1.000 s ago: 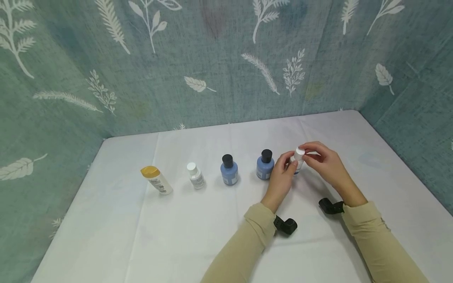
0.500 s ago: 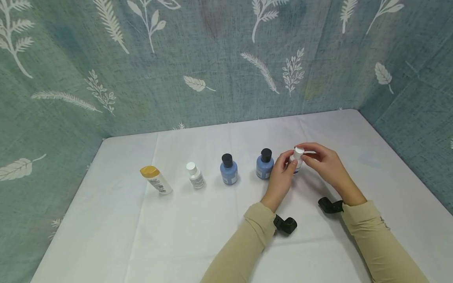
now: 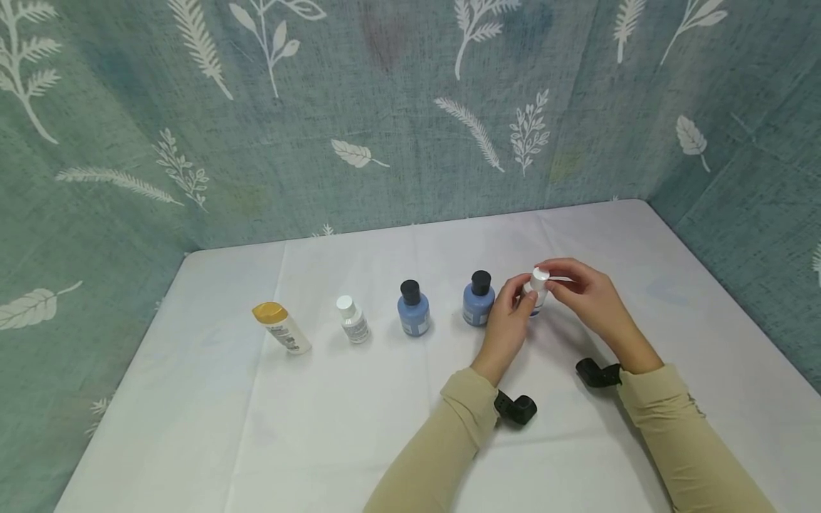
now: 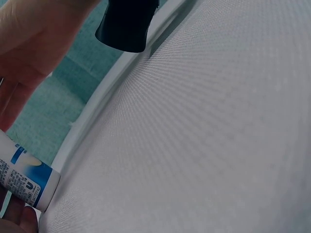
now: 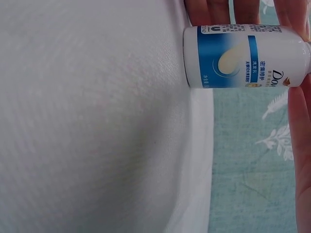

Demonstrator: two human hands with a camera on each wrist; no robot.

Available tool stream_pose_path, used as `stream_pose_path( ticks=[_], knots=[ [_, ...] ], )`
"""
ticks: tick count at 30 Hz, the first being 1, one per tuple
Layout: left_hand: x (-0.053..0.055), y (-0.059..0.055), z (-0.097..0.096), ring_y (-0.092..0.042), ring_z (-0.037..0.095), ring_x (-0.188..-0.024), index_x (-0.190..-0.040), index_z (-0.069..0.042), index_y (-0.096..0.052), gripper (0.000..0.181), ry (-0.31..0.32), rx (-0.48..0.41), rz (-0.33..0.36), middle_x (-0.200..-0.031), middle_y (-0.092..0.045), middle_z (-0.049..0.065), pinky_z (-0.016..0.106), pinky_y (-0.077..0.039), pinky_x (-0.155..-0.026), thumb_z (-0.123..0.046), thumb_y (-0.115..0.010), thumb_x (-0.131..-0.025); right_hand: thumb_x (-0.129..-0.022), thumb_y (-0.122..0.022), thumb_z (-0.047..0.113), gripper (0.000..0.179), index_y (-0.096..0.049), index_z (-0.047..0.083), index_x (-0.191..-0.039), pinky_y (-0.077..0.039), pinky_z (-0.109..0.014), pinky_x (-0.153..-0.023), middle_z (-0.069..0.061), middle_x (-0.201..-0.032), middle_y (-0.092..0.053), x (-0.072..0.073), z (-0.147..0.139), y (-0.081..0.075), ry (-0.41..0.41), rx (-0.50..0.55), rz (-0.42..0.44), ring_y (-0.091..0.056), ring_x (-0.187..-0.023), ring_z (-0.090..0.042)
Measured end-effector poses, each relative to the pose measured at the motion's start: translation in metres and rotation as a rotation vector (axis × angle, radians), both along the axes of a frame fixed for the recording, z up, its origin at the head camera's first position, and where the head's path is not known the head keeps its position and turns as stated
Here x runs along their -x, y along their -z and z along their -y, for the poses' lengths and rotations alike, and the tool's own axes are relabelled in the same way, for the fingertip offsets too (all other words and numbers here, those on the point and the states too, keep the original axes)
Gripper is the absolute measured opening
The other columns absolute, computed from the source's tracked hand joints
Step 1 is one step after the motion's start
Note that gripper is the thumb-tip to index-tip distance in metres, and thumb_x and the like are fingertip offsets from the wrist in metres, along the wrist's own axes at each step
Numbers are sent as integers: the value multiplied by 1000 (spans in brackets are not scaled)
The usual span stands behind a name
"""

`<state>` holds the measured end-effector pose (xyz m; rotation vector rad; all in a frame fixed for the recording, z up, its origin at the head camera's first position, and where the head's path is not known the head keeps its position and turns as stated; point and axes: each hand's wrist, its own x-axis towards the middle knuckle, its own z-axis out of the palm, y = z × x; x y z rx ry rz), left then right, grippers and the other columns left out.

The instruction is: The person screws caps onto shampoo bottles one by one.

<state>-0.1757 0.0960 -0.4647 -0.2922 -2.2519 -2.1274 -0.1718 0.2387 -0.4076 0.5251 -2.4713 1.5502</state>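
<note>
A small white shampoo bottle [image 3: 535,293] with a blue label stands upright on the white-covered table, its base touching the cloth. My left hand [image 3: 505,324] grips the bottle's body from the left. The thumb and fingers of my right hand [image 3: 589,296] pinch the bottle's white cap [image 3: 541,275] from the right. In the right wrist view the label of the bottle [image 5: 243,57] shows clearly, with left fingers [image 5: 218,10] behind it. The left wrist view shows the bottle's lower part [image 4: 30,172]. Just left of my left hand stands a blue bottle [image 3: 478,303] with a black cap.
Further left in a row stand another blue black-capped bottle [image 3: 413,313], a small white bottle [image 3: 353,324] and a white bottle with a yellow cap [image 3: 282,329]. A green leaf-patterned cloth [image 3: 385,114] hangs behind the table [image 3: 321,427].
Both hands stay on the shampoo bottle with almost no movement. The whole head view shifts very slightly; the other bottles stay in place.
</note>
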Motion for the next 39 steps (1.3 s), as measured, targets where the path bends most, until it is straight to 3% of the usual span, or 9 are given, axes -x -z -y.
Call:
stream_pose_path(
  ticks=[5, 10, 16, 23, 27, 32, 37, 39],
  knots=[
    [-1, 0, 0, -43, 2, -111, -121, -27, -50, 29, 3, -8, 10, -116, -50, -11, 26, -32, -98, -26, -50, -92, -87, -59, 16, 29, -57, 12, -115, -43, -13, -79, -3, -114, -57, 8, -7, 14, 14, -29, 19, -51, -102, -4],
    [-2, -1, 1, -44, 2, -110, -120, -26, -51, 29, 2, -12, 7, -116, -51, -11, 26, -32, -97, -26, -50, -92, -86, -61, 20, 30, -57, 12, -115, -43, -13, -81, -1, -113, -56, 10, -9, 18, 30, -41, 12, -51, -103, -6],
    [-2, -2, 1, -42, 2, -112, -121, -26, -51, 29, 5, -27, 8, -117, -50, -11, 27, -32, -98, -25, -50, -92, -85, -61, 16, 34, -56, 14, -118, -42, -14, -81, 1, -113, -55, 9, -7, 13, 35, -53, 6, -50, -104, -8],
    [-3, -3, 1, -42, 2, -112, -121, -25, -50, 30, 6, -24, 9, -117, -50, -12, 27, -32, -98, -25, -50, -92, -87, -59, 16, 31, -57, 9, -117, -45, -31, -85, -4, -113, -55, 2, -2, 1, 52, -106, 27, -49, -105, -12],
    [-3, -4, 2, -42, 3, -113, -121, -25, -50, 29, 9, -28, 8, -117, -50, -11, 28, -31, -99, -25, -50, -92, -86, -59, 27, 34, -57, 16, -118, -46, -32, -83, -1, -116, -56, 9, -8, 14, 67, -90, 54, -51, -104, -16],
    [-2, -2, 1, -42, 2, -114, -122, -26, -50, 30, 14, -26, 9, -118, -50, -11, 27, -31, -99, -25, -50, -92, -86, -59, 33, 35, -57, 23, -119, -47, -24, -76, -1, -116, -57, 18, -17, 33, 66, -81, 32, -55, -100, -21],
    [-2, -1, 0, -42, 4, -114, -122, -25, -50, 30, 16, -36, 8, -119, -50, -10, 29, -31, -99, -25, -50, -92, -85, -61, 30, 35, -57, 19, -118, -46, -33, -82, -1, -112, -56, 16, -13, 27, 73, -75, 9, -52, -102, -18],
    [-4, -6, 1, -43, 9, -116, -122, -22, -50, 30, 18, -41, 11, -119, -50, -7, 31, -31, -100, -22, -50, -92, -84, -61, 29, 34, -58, 20, -117, -45, -33, -83, 1, -112, -56, 16, -13, 28, 77, -82, 1, -50, -103, -14]
  ],
)
